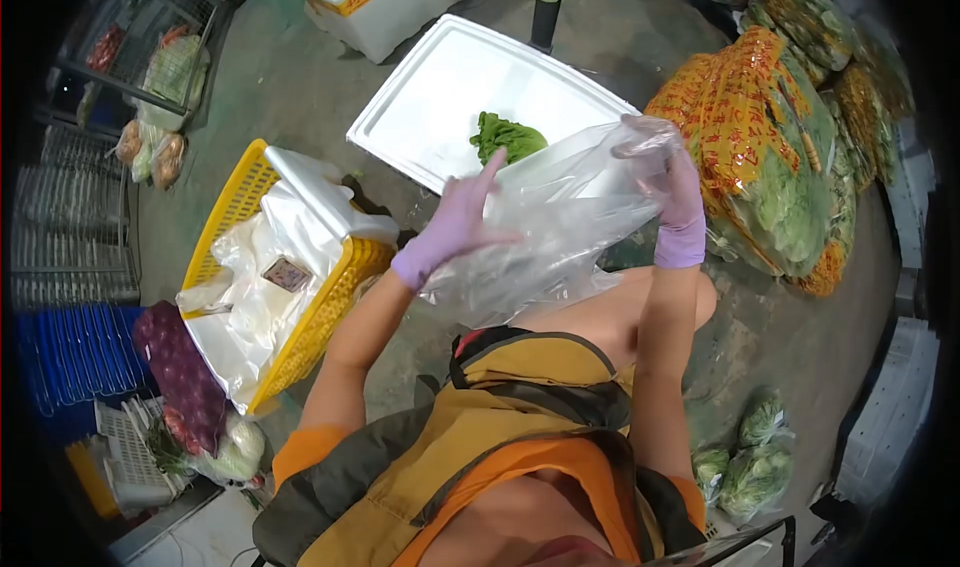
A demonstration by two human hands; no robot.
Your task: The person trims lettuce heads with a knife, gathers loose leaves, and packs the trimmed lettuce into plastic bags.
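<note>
A large clear plastic bag stretches between my gloved hands, above my knees. My right hand, in a thin purple glove, grips the bag's upper right end, and film covers some of its fingers. At the bag's left side is my left hand, gloved alike, its index finger and thumb stretched apart against or just over the film; the other fingers are partly hidden. Just beyond the left fingertips, a green leafy vegetable lies on a white foam lid on the floor.
To the left stands a yellow basket holding plastic bags and a small box. Beside it lies a purple net sack. Bagged greens are piled at right, with more wrapped vegetables below. A foam box is at the back.
</note>
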